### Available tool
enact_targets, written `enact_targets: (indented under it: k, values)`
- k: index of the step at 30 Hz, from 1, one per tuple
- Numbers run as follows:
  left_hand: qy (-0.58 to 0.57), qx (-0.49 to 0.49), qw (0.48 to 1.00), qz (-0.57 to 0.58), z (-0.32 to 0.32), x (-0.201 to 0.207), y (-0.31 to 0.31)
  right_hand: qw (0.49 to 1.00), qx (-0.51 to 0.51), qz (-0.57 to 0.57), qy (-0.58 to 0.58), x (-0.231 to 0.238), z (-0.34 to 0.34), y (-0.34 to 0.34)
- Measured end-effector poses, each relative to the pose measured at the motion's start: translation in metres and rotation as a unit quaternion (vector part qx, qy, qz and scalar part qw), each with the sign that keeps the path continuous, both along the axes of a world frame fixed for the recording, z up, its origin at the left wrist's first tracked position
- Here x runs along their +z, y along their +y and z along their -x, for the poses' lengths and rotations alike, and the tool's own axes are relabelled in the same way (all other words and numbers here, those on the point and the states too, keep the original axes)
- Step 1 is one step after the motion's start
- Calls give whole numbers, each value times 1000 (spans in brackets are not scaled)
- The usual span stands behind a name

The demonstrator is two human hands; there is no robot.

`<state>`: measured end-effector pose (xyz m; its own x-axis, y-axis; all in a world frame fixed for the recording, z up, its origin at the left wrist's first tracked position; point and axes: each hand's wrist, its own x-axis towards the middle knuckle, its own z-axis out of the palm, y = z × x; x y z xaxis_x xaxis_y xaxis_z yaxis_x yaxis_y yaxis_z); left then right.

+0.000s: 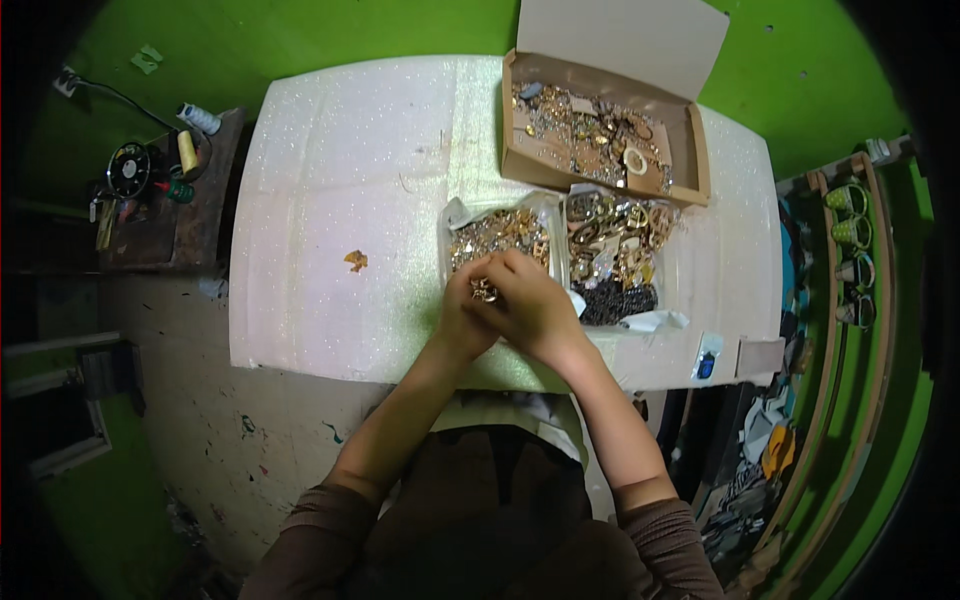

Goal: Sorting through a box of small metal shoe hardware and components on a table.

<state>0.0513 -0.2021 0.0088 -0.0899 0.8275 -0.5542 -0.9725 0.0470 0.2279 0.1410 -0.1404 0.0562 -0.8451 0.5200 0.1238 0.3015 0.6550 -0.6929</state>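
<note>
My left hand (463, 316) and my right hand (537, 308) meet at the near side of a lined tray (446, 238). Small shiny gold-toned metal pieces (484, 291) sit cupped in my left hand. The fingers of my right hand curl over that same handful; whether they pinch a piece is hidden. Beyond my hands, the tray is filled with loose gold and silver-coloured bits (498, 236). Beside it on the right, a second container holds metal buckles and rings (605, 232), with black chain-like pieces (612, 302) at its near end.
An open cardboard box (700, 150) of mixed trinkets stands at the back of the glittery white table (330, 180). A brown-gold scrap (356, 261) lies on the left, a blue item in a packet (706, 362) near the right edge. Sandals (850, 232) hang on a rack at right.
</note>
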Motion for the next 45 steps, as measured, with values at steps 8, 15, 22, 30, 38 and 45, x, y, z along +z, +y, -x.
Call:
enact_targets:
  k: [8, 15, 22, 30, 38, 45]
  values:
    - [99, 19, 986, -133, 9, -5, -10, 998, -19, 57, 33, 2, 5, -5]
    - [-151, 59, 984, -69, 21, -14, -4, 991, -117, 67, 0, 11, 11, -20]
    - [-71, 66, 990, -103, 23, -10, -8, 973, -169, 153, 28, 5, 8, -20]
    - [-130, 78, 985, -84, 17, -9, -9, 962, -158, 199, 103, 9, 9, -18]
    - [-95, 80, 992, -35, 13, -3, 0, 902, -154, 359, 183, 13, 2, -9]
    - [-94, 54, 992, -71, 5, 8, 10, 841, -154, 458, 244, 16, -14, -4]
